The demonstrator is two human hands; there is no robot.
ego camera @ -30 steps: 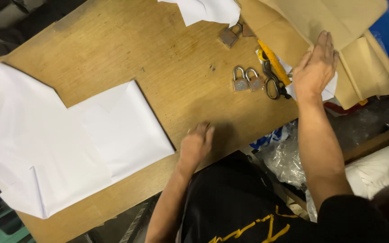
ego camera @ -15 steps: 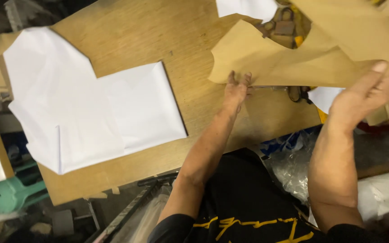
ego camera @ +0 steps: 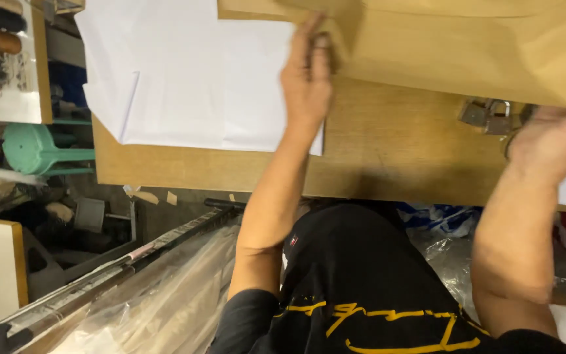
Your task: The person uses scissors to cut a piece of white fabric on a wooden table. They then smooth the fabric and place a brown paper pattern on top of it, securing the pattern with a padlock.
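The brown paper sheet lies across the far part of the wooden table, and both hands are at its near edge. The left hand is at the left corner of the sheet. Its fingers are straight and close together, and they lie against the paper where it meets the white fabric piece. The picture does not show if the thumb is under the sheet. The right hand is at the right end of the sheet, just below its edge. This hand is blurred, so I cannot tell if its fingers pinch the paper or only touch it.

The brown sheet is large, stiff and smooth, with a light tan colour and a straight lower edge. It covers part of the white fabric piece, which lies flat on the left part of the table and has a cut outline with a step.

Two metal padlocks lie on the table just under the edge of the sheet, near the right hand. A green plastic stool stands on the floor to the left of the table.
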